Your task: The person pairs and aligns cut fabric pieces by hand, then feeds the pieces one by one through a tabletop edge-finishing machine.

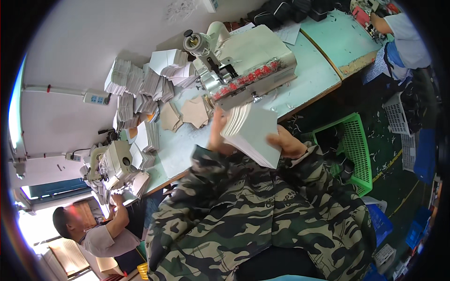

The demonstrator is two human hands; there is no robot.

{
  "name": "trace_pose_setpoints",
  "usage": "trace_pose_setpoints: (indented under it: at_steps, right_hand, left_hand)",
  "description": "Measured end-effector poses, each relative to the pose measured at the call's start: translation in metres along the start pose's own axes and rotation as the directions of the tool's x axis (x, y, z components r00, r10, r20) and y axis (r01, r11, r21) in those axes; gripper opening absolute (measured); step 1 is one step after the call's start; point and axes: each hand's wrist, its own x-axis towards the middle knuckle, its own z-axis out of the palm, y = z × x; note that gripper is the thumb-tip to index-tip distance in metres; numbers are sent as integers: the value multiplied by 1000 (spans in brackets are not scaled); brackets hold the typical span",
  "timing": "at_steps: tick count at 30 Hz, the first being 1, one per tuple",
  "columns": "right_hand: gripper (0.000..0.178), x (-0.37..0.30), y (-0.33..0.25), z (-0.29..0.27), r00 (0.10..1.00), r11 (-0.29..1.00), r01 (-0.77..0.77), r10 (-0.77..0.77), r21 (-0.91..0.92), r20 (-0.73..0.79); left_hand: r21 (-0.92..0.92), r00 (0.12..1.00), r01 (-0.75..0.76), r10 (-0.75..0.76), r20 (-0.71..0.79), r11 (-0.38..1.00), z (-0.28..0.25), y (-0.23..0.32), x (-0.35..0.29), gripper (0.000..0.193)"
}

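Between my two hands is a thick stack of white cut panels (257, 135), tilted and fanned into layers along its upper left edge. My left hand (218, 133) grips the stack's left side, its fingers partly hidden behind it and slightly blurred. On the right edge, my right hand (288, 143) has its thumb over the front panel, the fingers behind. Just beyond the stack stands a cream industrial machine (255, 56) with red marks along its front. Small tan cut pieces (194, 112) lie on the table to the left of the machine.
Several piles of white panels (126, 77) crowd the pale table (180, 150) by the wall. A green crate (358, 150) stands on the floor at right. Co-workers sit at a second machine (117, 164) at left and at the table's far right end.
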Motion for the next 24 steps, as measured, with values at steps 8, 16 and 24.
trace_pose_setpoints:
  at_steps: [8, 16, 24]
  right_hand:
    - [55, 67, 76, 13, 951, 541, 40, -279, -840, -135]
    - [60, 210, 134, 104, 940, 598, -10, 280, -801, 197]
    - [72, 382, 132, 226, 692, 332, 210, 614, -920, 380]
  left_hand:
    - [813, 795, -96, 447, 410, -575, -11, 14, -31, 56]
    - [900, 829, -301, 381, 411, -316, -82, 102, -132, 64]
    - [668, 919, -18, -251, 304, 744, -349, 235, -214, 92]
